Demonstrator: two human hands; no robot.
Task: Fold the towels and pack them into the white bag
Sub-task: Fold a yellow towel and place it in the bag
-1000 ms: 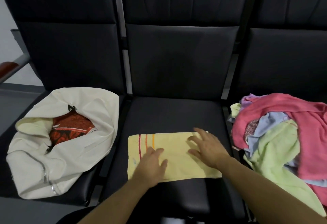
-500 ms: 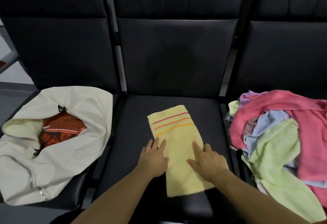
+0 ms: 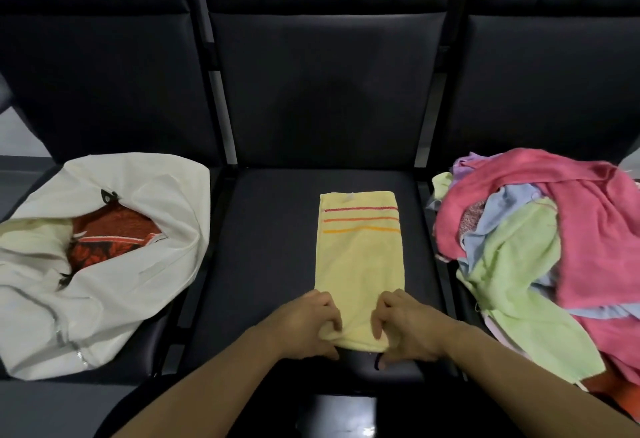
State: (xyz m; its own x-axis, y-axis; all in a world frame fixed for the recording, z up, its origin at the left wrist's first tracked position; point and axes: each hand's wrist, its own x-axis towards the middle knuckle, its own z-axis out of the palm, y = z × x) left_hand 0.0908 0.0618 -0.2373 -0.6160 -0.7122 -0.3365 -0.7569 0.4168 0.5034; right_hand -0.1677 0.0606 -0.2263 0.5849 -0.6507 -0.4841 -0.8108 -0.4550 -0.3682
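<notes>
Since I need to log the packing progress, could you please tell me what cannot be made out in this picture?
- Head view: the white bag hides most of its contents; only a red towel shows.
- The towel pile is cut off by the right edge, and its lower layers are buried.
- The left hand and right hand cover the yellow towel's near corners.

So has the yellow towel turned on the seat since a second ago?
Yes. The yellow towel has turned from crosswise to lengthwise on the middle seat, striped end toward the backrest.
</notes>
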